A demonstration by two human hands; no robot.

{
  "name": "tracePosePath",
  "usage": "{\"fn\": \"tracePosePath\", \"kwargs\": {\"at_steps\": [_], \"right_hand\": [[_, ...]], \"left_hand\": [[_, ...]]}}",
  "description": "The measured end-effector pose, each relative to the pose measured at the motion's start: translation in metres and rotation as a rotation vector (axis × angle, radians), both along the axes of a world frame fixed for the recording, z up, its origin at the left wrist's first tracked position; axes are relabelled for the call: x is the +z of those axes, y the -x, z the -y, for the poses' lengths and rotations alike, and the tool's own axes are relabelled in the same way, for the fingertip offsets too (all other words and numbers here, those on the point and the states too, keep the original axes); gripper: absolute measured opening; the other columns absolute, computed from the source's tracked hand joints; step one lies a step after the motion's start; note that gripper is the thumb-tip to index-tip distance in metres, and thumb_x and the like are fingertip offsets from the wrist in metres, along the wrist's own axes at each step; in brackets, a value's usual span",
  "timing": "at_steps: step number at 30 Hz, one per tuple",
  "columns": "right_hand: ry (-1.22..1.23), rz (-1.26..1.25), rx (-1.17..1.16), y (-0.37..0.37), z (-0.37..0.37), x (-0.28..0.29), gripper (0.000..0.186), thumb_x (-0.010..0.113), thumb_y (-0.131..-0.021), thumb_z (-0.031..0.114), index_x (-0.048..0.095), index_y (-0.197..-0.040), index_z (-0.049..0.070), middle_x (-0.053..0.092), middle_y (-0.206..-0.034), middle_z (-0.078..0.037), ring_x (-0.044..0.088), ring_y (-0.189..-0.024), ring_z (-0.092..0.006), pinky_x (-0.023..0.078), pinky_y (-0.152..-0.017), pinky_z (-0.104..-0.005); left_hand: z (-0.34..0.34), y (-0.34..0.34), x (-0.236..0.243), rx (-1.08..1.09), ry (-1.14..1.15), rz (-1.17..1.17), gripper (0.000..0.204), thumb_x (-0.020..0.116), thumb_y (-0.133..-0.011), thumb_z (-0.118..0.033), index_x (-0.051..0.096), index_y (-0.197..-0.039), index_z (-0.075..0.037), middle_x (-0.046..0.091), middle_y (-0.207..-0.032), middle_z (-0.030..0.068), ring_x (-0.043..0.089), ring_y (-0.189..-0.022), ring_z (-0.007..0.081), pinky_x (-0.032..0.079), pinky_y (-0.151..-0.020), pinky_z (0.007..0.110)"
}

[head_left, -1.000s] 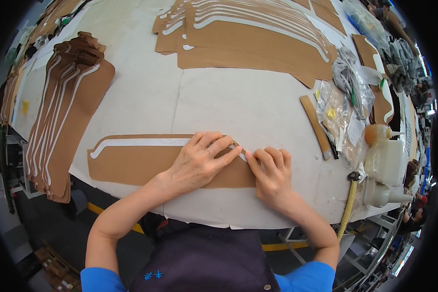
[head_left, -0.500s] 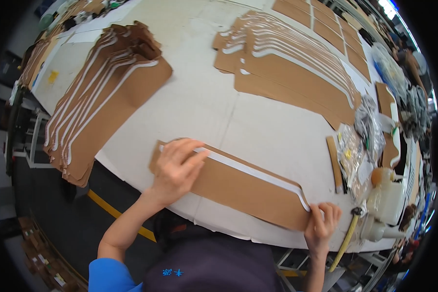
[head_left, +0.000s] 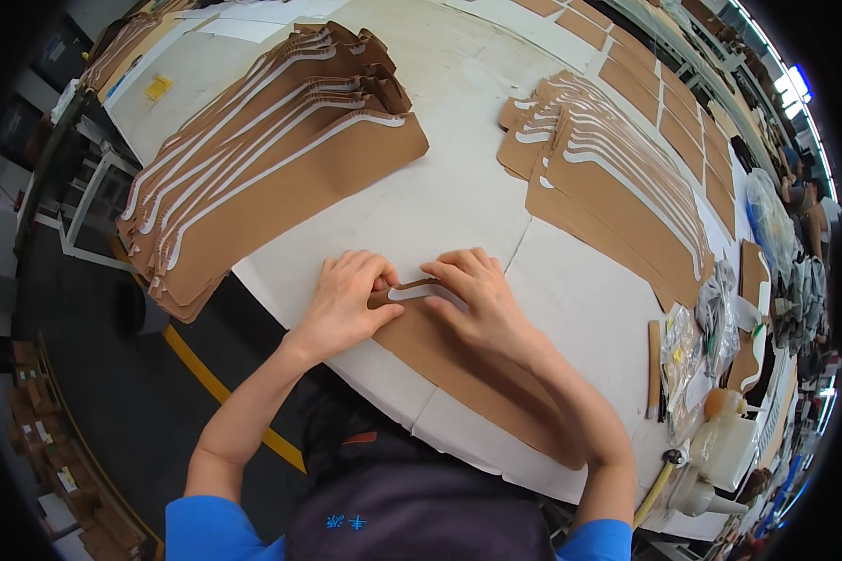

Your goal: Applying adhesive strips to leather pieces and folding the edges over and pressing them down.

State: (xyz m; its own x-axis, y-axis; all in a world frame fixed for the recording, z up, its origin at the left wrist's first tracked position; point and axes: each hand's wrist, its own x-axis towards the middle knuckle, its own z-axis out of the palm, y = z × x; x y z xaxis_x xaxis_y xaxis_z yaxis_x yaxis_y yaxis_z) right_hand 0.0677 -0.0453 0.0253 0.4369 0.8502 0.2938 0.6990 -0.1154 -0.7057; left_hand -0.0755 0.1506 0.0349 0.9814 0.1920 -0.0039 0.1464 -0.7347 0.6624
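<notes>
A flat brown panel (head_left: 458, 379) with a white strip along its far edge lies slantwise in front of me at the table's near edge. At its left end my left hand (head_left: 346, 304) pinches the far edge between thumb and fingers. Close beside it, my right hand (head_left: 482, 299) grips the same edge, fingers over the rim and thumb on the near side. Between the hands the edge and the strip curve upward. My right forearm covers the right part of the panel, and my fingers hide some of the strip.
A fanned stack of similar brown panels (head_left: 318, 173) lies at the far left, another fanned stack (head_left: 617, 201) at the far right. Along the right side are a flat wooden strip (head_left: 653, 369), clear plastic bags (head_left: 718, 309), a whitish bottle (head_left: 725, 444) and a yellow-handled tool (head_left: 660, 486).
My right hand has left the panel's right end and moved left beside my left hand. Both hands now pinch the far edge, where my left hand was lying looser. The view has shifted.
</notes>
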Motion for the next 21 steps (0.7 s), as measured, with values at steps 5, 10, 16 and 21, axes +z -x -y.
{"fn": "tracePosePath", "kwargs": {"at_steps": [5,10,16,21], "right_hand": [[0.203,-0.142,0.094,-0.008,-0.028,-0.007,0.008,0.073,-0.092,0.012,0.075,-0.099,0.008,0.068,-0.097,-0.001,0.055,-0.099,-0.0234,0.041,-0.096,-0.0376],[0.103,-0.088,-0.014,0.003,-0.029,-0.011,0.007,0.071,-0.089,0.008,0.076,-0.095,0.009,0.066,-0.096,-0.003,0.055,-0.098,-0.0257,0.038,-0.089,-0.0389],[0.068,-0.066,0.022,0.002,-0.029,-0.016,0.014,0.069,-0.090,0.001,0.078,-0.095,0.010,0.064,-0.096,-0.002,0.054,-0.099,-0.0242,0.037,-0.088,-0.0380],[0.112,-0.100,0.066,-0.002,-0.027,-0.016,0.015,0.074,-0.090,0.002,0.081,-0.101,0.011,0.065,-0.100,0.000,0.053,-0.101,-0.0219,0.036,-0.095,-0.0363]], "left_hand": [[0.018,0.016,-0.015,0.240,0.035,0.393,0.036,0.085,-0.079,-0.006,0.068,-0.111,-0.007,0.064,-0.105,0.0063,0.061,-0.104,0.0273,0.049,-0.093,0.040],[0.039,0.040,-0.025,0.069,-0.359,0.478,0.039,0.083,-0.081,-0.010,0.071,-0.117,0.000,0.067,-0.121,0.0102,0.063,-0.116,0.0288,0.051,-0.095,0.043],[0.040,0.038,-0.027,0.090,-0.406,0.414,0.044,0.081,-0.085,-0.015,0.071,-0.125,0.003,0.067,-0.128,0.0107,0.062,-0.119,0.0293,0.050,-0.097,0.043],[0.040,0.038,-0.028,0.120,-0.403,0.407,0.043,0.080,-0.086,-0.015,0.071,-0.125,0.002,0.066,-0.129,0.0103,0.061,-0.119,0.0291,0.049,-0.098,0.043]]}}
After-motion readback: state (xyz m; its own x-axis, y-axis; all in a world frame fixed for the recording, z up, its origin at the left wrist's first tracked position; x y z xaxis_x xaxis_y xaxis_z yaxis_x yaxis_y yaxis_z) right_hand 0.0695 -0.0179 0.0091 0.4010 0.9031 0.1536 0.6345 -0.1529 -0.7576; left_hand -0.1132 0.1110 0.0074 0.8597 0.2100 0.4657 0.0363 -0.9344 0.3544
